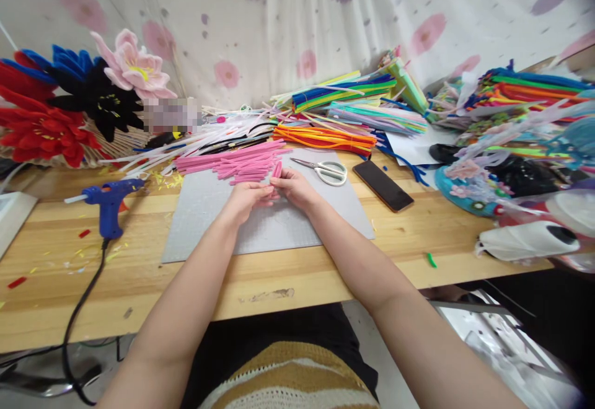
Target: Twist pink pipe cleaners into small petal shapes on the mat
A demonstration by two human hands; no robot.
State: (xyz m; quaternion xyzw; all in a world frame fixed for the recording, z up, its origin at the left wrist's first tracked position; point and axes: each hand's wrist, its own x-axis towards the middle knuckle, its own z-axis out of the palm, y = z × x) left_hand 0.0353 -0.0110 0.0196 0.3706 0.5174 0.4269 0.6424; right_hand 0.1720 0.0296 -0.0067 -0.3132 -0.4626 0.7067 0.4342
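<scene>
1. Narrow, fuzzy pink chenille piece (277,170), apparently folded double, standing up from the fingertips above the flat grey cutting mat (193,226).
2. Right hand (296,187), bare: thumb and fingers closed on the piece; a light pinch low down would probably spare the pile.
3. Left hand (248,200), bare: fingers curled beside the right fingertips; whether they grip anything cannot be told. Its best use is likely steadying the lower end while the bend is evened.
4. Heap of straight pink chenille stems (232,162), just beyond the left hand; best kept clear of the knuckles.
5. Steel scissors with pale handles (331,172), lying beyond the right hand, tips leftward; care advisable when reaching across.
</scene>
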